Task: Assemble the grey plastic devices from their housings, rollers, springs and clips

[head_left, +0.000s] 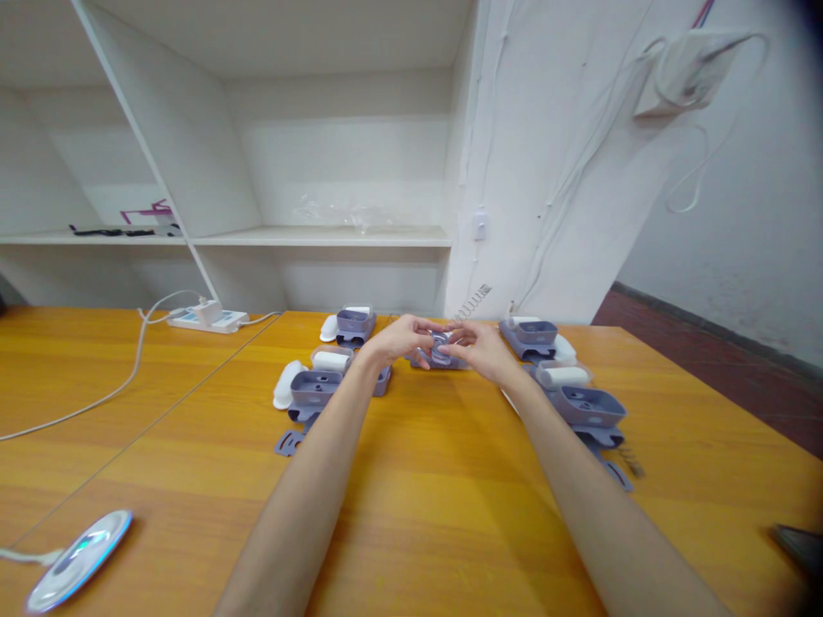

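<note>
Both of my arms reach forward over the wooden table (411, 497). My left hand (402, 336) and my right hand (479, 347) meet at the far middle, fingers pinched on a small grey-purple plastic part (441, 350) held between them. Similar grey-purple housings with white pieces lie in a group to the left (316, 387) and another group to the right (586, 404). Flat grey clips (289, 442) lie at the near end of the left group.
A white power strip (207, 319) with a cable (122, 386) sits at the back left. A shiny round disc (81, 559) lies at the near left edge. White shelves (321, 236) stand behind the table. A dark object (801, 544) pokes in at the right edge.
</note>
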`<state>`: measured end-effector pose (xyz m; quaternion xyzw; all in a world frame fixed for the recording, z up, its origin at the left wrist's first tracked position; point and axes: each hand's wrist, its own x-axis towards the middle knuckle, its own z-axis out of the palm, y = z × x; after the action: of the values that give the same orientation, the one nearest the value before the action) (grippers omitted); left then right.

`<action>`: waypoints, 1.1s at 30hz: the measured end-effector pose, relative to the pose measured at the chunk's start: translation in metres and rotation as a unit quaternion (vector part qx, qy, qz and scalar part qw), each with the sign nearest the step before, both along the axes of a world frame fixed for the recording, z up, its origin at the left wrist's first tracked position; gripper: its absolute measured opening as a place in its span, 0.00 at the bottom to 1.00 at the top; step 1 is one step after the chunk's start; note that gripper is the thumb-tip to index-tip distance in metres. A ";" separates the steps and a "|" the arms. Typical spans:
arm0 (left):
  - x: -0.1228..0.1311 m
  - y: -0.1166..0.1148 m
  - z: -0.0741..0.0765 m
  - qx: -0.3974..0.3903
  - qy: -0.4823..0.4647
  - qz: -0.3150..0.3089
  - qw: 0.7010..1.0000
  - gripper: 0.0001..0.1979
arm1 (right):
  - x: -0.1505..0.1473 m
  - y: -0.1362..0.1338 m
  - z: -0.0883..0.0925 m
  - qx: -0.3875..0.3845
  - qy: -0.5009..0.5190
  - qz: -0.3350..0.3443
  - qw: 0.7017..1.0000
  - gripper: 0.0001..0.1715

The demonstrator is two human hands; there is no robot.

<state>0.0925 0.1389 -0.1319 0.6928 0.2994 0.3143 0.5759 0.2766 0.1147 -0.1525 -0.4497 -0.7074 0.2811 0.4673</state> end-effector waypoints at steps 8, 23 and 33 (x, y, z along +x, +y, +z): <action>-0.001 -0.003 0.004 -0.016 0.017 -0.021 1.000 0.24 | -0.004 -0.001 0.000 -0.006 -0.008 -0.018 1.000 0.18; -0.003 0.000 0.003 -0.022 0.014 -0.019 1.000 0.27 | -0.004 -0.002 0.001 -0.014 -0.034 -0.003 0.999 0.14; -0.004 -0.001 0.007 -0.020 0.009 0.001 1.000 0.27 | 0.002 -0.006 0.009 -0.044 0.012 0.043 0.998 0.11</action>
<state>0.0883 0.1381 -0.1250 0.6841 0.3113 0.3023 0.5863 0.2784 0.1086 -0.1437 -0.4357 -0.7075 0.3371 0.4426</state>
